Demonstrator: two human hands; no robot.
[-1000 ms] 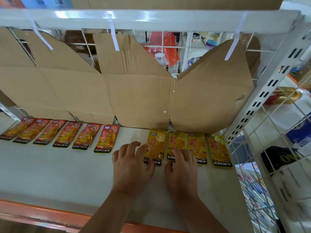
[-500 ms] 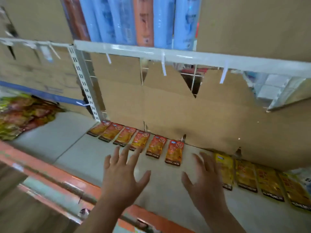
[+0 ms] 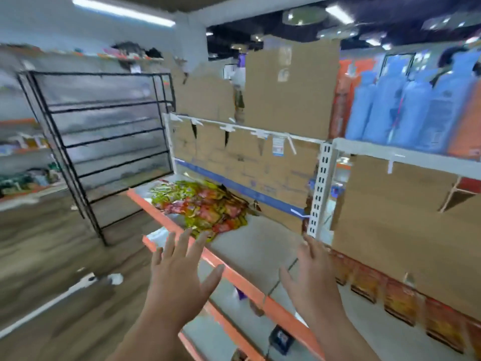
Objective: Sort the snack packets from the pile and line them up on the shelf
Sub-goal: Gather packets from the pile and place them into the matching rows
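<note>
Orange-edged shelf [image 3: 260, 246], two empty hands held out toward the heap of snack packets [image 3: 205, 204]

Left hand [image 3: 182, 280] hangs over the shelf's front lip, fingers fanned wide with nothing in them; right hand [image 3: 312, 282] hovers above the grey board near the white post [image 3: 318, 194], fingers loose and apart, also holding nothing; the heap lies further along to the left, a jumble of red and yellow-green against the cardboard back [image 3: 260, 173]; a row of red packets [image 3: 390, 290] lies flat along the cardboard at the lower right, too blurred to count; the step looks like fetching more; best, I'd say, to take from the heap's near edge, one colour at a time, lifting rather than dragging so nothing slides off the lip
</note>
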